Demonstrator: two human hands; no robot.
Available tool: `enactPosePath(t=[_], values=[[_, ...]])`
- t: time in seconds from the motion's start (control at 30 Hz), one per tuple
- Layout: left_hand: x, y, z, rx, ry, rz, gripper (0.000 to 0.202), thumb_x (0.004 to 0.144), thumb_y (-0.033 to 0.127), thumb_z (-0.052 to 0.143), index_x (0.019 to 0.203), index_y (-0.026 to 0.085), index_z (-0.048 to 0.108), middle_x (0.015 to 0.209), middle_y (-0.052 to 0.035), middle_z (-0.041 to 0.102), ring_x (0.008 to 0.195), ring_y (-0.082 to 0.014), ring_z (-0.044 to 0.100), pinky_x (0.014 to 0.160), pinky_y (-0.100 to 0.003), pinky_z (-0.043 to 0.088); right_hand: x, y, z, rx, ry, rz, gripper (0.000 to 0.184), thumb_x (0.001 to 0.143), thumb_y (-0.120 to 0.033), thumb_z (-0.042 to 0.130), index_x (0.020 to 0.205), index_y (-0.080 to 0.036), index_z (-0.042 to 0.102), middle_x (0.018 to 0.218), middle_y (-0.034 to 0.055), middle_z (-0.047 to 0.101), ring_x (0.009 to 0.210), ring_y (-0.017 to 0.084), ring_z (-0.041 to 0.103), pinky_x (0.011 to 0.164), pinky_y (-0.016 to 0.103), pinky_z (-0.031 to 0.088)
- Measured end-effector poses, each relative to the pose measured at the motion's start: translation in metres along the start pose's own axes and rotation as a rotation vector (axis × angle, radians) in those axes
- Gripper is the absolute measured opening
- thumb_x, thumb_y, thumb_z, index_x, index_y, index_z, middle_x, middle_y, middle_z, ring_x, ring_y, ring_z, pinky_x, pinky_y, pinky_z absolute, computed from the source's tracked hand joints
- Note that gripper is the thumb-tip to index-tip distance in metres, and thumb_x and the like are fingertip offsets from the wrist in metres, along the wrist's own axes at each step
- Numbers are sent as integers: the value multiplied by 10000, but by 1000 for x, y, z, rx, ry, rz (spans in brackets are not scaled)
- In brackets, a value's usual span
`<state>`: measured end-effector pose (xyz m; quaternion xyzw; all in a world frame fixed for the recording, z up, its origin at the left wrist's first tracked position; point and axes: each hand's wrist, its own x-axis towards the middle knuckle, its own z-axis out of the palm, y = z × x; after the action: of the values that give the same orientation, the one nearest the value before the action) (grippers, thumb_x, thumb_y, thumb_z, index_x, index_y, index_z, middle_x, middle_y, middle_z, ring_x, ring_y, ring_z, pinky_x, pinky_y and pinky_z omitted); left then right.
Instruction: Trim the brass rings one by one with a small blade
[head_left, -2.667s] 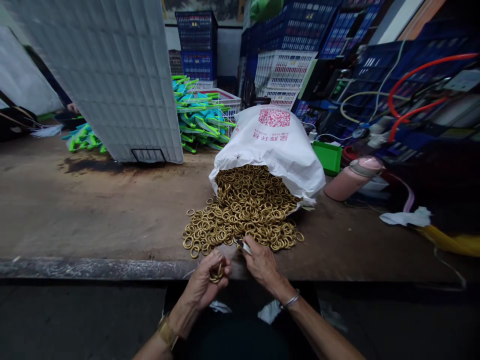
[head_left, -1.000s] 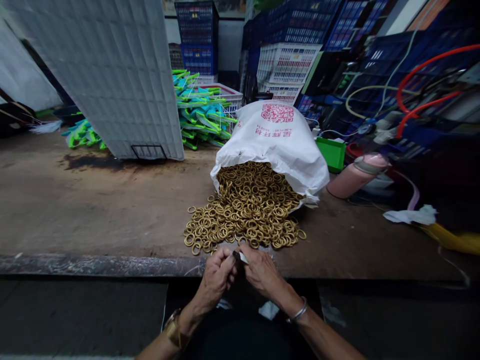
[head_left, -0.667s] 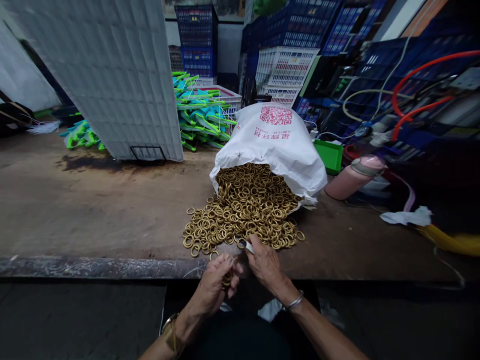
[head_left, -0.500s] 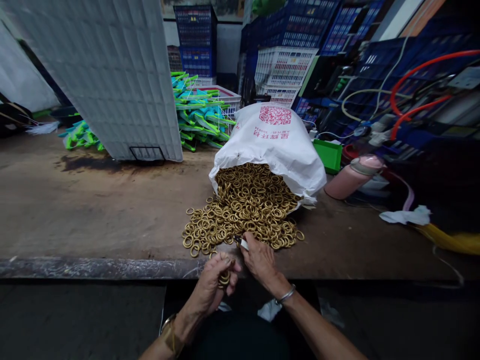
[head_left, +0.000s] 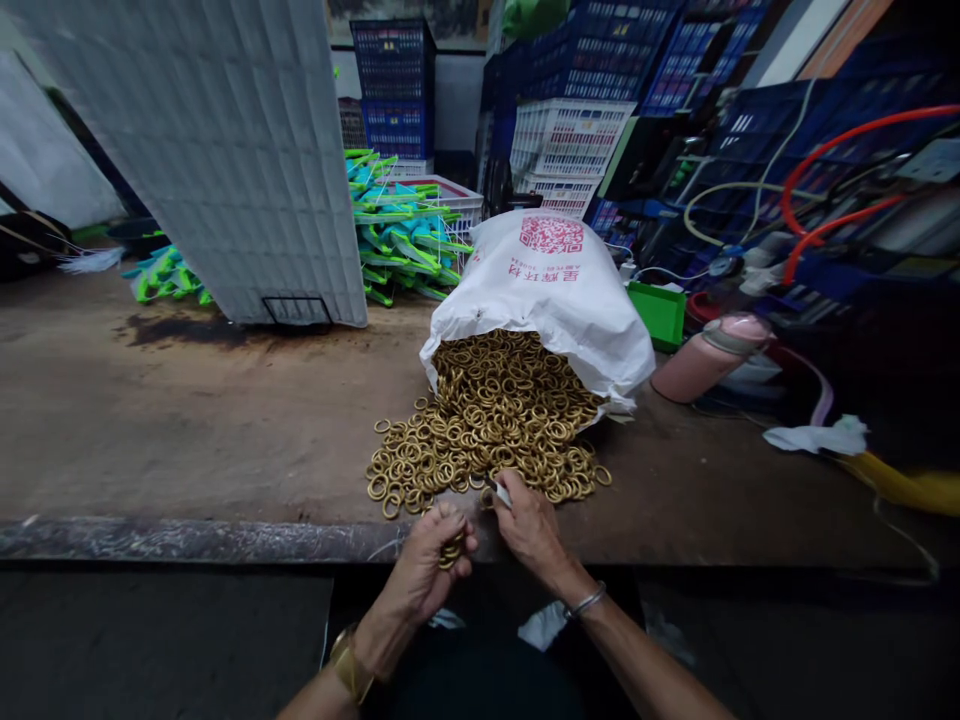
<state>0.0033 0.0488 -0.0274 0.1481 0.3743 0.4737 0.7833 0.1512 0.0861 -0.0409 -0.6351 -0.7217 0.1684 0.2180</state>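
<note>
A white sack (head_left: 551, 290) with red print lies on its side on the brown worktable (head_left: 187, 430), and a heap of brass rings (head_left: 487, 420) spills from its mouth toward me. My left hand (head_left: 427, 570) is closed around a small stack of brass rings (head_left: 451, 551) at the table's front edge. My right hand (head_left: 529, 530) is beside it, fingers pinched on a small white-tipped tool (head_left: 499, 492) that touches the near edge of the heap.
A white quilted panel (head_left: 225, 150) stands at the back left. Green and blue plastic parts (head_left: 397, 230) are piled behind it. Blue and white crates (head_left: 570, 100) are stacked at the back. A pink bottle (head_left: 705, 355), a green box (head_left: 660, 312) and hoses lie right.
One second ago both hands met at the tool. Since then my right hand has reached back to the heap's edge, and my left hand has stayed closed on its rings.
</note>
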Motion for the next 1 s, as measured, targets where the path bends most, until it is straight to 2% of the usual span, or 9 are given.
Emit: enactPosePath(t=[0.2, 0.33, 0.43, 0.57, 0.63, 0.73, 0.83, 0.9, 1.0], values=[[4, -7, 8, 235, 45, 134, 321, 693, 403, 640, 877, 166, 527, 639, 33, 512, 489, -72, 485, 340, -140, 332, -5, -11, -1, 453, 36, 111, 168, 817, -323, 374, 711, -206, 432, 614, -42, 454, 567, 107, 439, 547, 203, 336], [6, -7, 10, 353, 37, 142, 273, 731, 430, 586, 744, 164, 527, 568, 52, 466, 408, -45, 387, 341, -142, 268, -7, -18, -1, 610, -43, 173, 167, 797, -349, 418, 713, -206, 429, 571, -67, 405, 530, 96, 396, 524, 200, 334], [5, -5, 9, 483, 65, 213, 256, 753, 402, 565, 661, 164, 538, 506, 57, 431, 405, -55, 354, 386, -163, 281, -5, -18, -3, 646, -114, 129, 187, 797, -350, 413, 681, -204, 414, 557, -71, 388, 519, 90, 376, 509, 198, 328], [3, 0, 9, 660, 81, 503, 144, 714, 267, 619, 612, 166, 627, 598, -1, 553, 598, -126, 474, 599, -213, 381, -4, -17, -8, 536, -109, 46, 207, 787, -360, 438, 663, -196, 422, 596, -59, 416, 561, 90, 397, 537, 197, 329], [3, 1, 8, 658, 76, 550, 82, 696, 238, 634, 652, 175, 664, 669, -26, 603, 675, -159, 504, 648, -227, 386, -4, -18, -8, 507, -114, 43, 196, 780, -361, 453, 680, -193, 438, 611, -56, 434, 573, 90, 409, 550, 196, 332], [2, 1, 7, 608, 71, 449, 112, 711, 280, 624, 689, 172, 647, 628, -10, 578, 581, -129, 487, 540, -205, 370, -4, -19, -6, 492, -100, 67, 198, 777, -339, 439, 643, -192, 428, 589, -58, 425, 560, 89, 398, 535, 197, 316], [1, -1, 6, 514, 32, 207, 233, 743, 395, 576, 695, 168, 557, 507, 48, 467, 395, -60, 365, 381, -166, 255, -4, -19, -5, 501, -88, 85, 208, 766, -320, 430, 602, -195, 399, 563, -63, 396, 547, 89, 376, 523, 199, 302], [0, -1, 6, 420, -20, 87, 271, 744, 441, 560, 733, 174, 514, 513, 63, 445, 363, -41, 338, 349, -149, 209, -3, -19, -6, 538, -105, 104, 200, 760, -317, 429, 604, -195, 403, 561, -64, 390, 549, 90, 376, 527, 199, 309], [-2, 0, 8, 300, -71, 20, 285, 733, 443, 572, 795, 175, 497, 584, 54, 471, 379, -31, 360, 347, -137, 208, -3, -21, -10, 615, -155, 138, 180, 757, -324, 427, 638, -189, 441, 583, -57, 417, 566, 94, 397, 544, 203, 332]])
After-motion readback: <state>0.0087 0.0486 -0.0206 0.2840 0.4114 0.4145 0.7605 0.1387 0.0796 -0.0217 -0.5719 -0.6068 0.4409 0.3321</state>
